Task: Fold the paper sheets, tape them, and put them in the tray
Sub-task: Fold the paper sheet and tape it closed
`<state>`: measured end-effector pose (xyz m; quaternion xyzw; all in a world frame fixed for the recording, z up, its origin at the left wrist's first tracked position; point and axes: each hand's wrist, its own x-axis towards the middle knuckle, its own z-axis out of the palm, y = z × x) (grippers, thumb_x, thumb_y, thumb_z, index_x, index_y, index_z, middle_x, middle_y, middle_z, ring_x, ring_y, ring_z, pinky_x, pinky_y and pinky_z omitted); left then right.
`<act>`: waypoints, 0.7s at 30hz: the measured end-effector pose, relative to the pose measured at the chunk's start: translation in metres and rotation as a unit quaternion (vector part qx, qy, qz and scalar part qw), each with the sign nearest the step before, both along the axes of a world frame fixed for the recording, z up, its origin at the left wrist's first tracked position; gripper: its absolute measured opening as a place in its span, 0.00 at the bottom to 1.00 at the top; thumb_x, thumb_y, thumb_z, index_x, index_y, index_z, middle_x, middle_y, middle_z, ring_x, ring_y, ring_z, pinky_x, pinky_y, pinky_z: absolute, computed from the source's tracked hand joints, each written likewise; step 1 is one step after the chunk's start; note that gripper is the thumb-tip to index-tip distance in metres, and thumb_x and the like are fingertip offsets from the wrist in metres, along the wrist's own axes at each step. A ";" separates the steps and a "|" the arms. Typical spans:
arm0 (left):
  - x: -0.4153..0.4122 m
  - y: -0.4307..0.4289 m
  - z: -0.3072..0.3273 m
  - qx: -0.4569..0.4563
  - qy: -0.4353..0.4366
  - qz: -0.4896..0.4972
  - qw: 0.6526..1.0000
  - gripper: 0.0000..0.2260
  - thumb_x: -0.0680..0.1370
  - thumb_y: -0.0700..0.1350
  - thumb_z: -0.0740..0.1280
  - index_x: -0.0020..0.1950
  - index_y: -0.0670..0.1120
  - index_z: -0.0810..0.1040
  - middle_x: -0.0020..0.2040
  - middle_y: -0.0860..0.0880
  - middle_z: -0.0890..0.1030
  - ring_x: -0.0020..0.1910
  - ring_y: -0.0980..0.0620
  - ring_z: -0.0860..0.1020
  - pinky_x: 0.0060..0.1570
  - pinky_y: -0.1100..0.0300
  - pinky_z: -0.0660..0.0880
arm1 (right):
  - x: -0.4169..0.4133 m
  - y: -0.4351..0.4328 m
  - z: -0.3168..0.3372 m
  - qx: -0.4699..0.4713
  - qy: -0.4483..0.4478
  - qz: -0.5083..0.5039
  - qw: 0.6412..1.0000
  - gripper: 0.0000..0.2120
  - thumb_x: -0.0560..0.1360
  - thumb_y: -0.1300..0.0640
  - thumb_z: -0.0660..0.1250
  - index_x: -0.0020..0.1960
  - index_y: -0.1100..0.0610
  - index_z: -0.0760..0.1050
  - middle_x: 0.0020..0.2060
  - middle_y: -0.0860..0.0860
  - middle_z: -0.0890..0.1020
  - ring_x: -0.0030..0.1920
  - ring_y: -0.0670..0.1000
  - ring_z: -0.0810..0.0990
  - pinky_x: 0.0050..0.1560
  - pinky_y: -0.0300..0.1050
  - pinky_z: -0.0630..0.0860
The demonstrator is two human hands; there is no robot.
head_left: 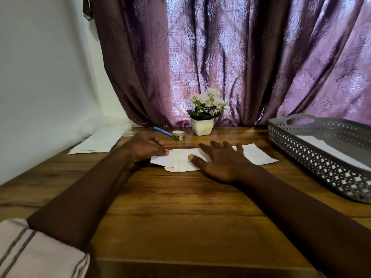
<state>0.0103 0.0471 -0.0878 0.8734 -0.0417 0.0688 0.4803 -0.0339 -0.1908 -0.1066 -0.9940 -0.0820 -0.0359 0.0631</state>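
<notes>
Right hand: flat, fingers spread, pressing my folded sheet onto the table.
Left hand: pinching the sheet's left edge.
Tape roll: just beyond, untouched; taping remains.
Tray: right, finished paper inside.
Spare sheets: far left, still to do.

Tray cut off at right edge — folded paper partly under right hand.

We press our right hand flat on the folded paper sheet while our left hand pinches its left edge. A tape roll stands behind, and a grey tray sits to the right.
</notes>
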 end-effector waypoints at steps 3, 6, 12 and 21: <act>0.001 -0.008 -0.005 -0.056 0.006 -0.006 0.998 0.12 0.69 0.36 0.81 0.49 0.39 0.84 0.49 0.41 0.86 0.49 0.45 0.83 0.51 0.54 0.80 | 0.001 -0.001 -0.004 0.005 0.044 0.001 0.999 0.44 0.73 0.20 0.41 0.83 0.40 0.47 0.84 0.53 0.49 0.83 0.62 0.45 0.79 0.68 0.44; 0.003 -0.017 -0.006 -0.047 -0.009 0.014 0.999 0.09 0.73 0.46 0.79 0.46 0.42 0.85 0.46 0.43 0.84 0.46 0.49 0.80 0.46 0.57 0.75 | 0.000 0.002 -0.004 0.025 0.043 0.010 0.999 0.44 0.74 0.21 0.41 0.83 0.42 0.46 0.84 0.53 0.49 0.83 0.62 0.45 0.80 0.65 0.46; -0.006 -0.026 0.000 -0.047 0.028 -0.019 0.998 0.16 0.63 0.41 0.85 0.42 0.43 0.80 0.39 0.52 0.82 0.39 0.56 0.79 0.41 0.61 0.76 | 0.000 0.008 -0.003 0.055 0.028 0.017 0.998 0.41 0.76 0.24 0.40 0.83 0.43 0.49 0.83 0.52 0.53 0.83 0.60 0.49 0.79 0.65 0.48; -0.014 -0.018 0.014 -0.156 0.118 -0.042 0.980 0.26 0.70 0.24 0.74 0.65 0.42 0.79 0.50 0.41 0.84 0.48 0.44 0.84 0.45 0.55 0.84 | -0.005 0.009 0.004 0.102 -0.057 0.053 0.992 0.36 0.79 0.27 0.46 0.81 0.43 0.57 0.82 0.48 0.60 0.81 0.54 0.57 0.80 0.63 0.49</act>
